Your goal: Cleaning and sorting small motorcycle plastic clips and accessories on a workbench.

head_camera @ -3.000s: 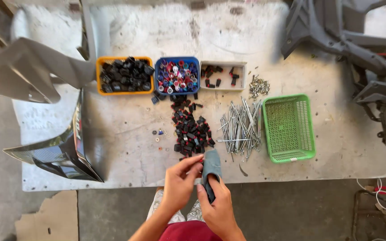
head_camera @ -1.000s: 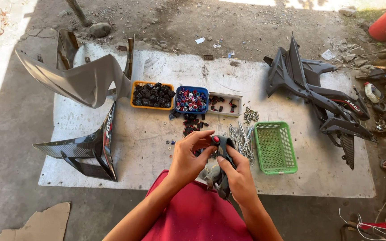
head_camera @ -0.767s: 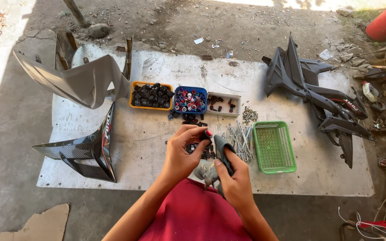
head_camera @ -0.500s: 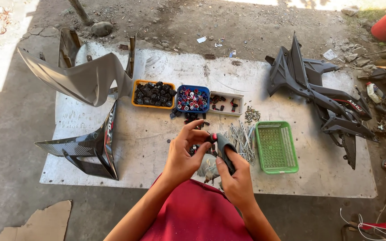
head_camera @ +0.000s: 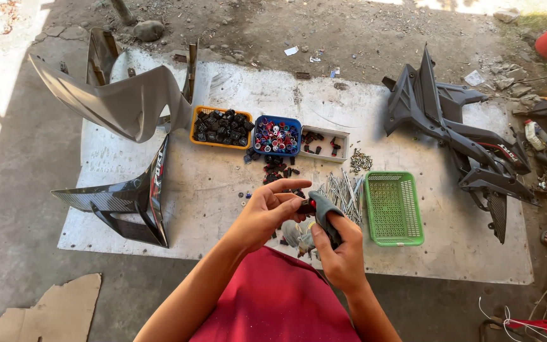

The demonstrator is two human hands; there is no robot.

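- Grey body panel [head_camera: 115, 101], at my ten o'clock: curved, propped upright on the white board [head_camera: 223, 190] that lies flat on the floor; a darker striped panel [head_camera: 131, 202] stands below it.
- Orange tray [head_camera: 221, 126], eleven o'clock: full of black caps.
- Left hand [head_camera: 267, 212]: closed in a pinch on a small red-and-black piece [head_camera: 309, 204], thumb and fingertips meeting at it. Half a second ago the pinch sat a little higher; it has since dropped closer to my lap.
- Blue tray [head_camera: 276, 135], twelve o'clock: mixed coloured caps, with loose ones spilled just below.
- Right hand [head_camera: 343, 256]: wrapped around a grey cloth [head_camera: 324, 212], pressing it onto the same piece. The cloth has kept contact through the last second, so I judge the wiping is mid-course.
- White tray [head_camera: 324, 142]: few dark bits.
- Pile of nails [head_camera: 343, 190], one o'clock, beside the green basket [head_camera: 392, 208].
- Black fairing [head_camera: 457, 136], two o'clock.
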